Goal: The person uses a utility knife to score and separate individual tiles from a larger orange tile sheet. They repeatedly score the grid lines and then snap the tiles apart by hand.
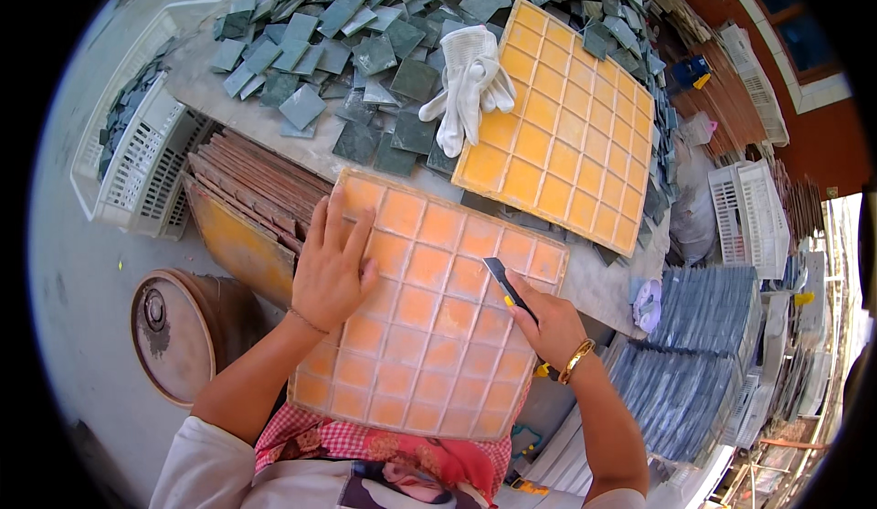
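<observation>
Orange grid tray (429, 326) in front of me is my landmark: a square moulded sheet of small cells, tilted with its near edge over my lap and its far edge resting on the bench (301, 148).

My left hand (331, 267) lies flat on the tray's left part, fingers spread wide and pointing away from me, holding nothing, the palm pressing the sheet just inside its left edge. My right hand (548, 326) sits at the tray's right edge, closed around a utility knife (508, 288) with a yellow and black handle; the blade end points up and left, onto the tray's surface near its far right corner.

Beyond the tray's far right corner, a second grid tray (557, 125), more yellow, lies on the bench, close to the first but I cannot tell whether they touch. A pair of white gloves (468, 84) lies draped over its left edge. Further beyond the tray, loose grey-green tiles (356, 25) crowd the bench right up to the far side, leaving little bare surface; a narrow strip of bench shows along the tray's right side.

Left of the tray, brown tiles (251, 180) stand packed on edge in a box, just beside the tray's left edge. Further left are white plastic crates (142, 157), and a round brown lid (174, 331) on the floor below them. Right of the tray, past the bench edge, stacks of blue-grey tile sheets (694, 354) fill the space.
</observation>
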Demonstrator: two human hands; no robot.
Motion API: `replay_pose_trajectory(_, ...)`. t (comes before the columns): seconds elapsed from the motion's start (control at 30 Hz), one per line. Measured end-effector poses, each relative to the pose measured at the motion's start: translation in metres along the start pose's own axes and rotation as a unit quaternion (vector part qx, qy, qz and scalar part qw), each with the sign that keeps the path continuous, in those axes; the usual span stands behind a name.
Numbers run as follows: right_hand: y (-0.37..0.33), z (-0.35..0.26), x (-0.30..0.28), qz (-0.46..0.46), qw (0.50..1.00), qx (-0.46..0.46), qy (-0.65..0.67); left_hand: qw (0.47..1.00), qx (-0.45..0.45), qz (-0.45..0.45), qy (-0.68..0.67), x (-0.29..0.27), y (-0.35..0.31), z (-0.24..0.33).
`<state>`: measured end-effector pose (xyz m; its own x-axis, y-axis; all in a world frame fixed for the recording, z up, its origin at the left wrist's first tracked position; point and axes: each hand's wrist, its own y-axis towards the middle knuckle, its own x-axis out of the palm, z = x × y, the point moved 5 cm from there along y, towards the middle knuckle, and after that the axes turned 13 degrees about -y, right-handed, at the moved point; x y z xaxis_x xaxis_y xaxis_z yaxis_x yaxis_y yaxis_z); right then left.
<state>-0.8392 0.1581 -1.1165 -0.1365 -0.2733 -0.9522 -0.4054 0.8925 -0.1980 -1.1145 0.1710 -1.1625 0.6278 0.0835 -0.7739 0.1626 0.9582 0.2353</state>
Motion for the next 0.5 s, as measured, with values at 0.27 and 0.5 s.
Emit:
replay_pose_trajectory(0.27, 0.026, -0.028, 0.008, 0.035, 0.985, 0.153, -0.068, 1.000, 0.011, 0.015, 0.003, -0.004, 0.006, -0.011)
replay_pose_trajectory(0.5, 0.029, -0.074, 0.042, 0.064, 0.976, 0.205, 0.022, 1.000, 0.015, 0.023, -0.004, -0.004, 0.007, -0.020)
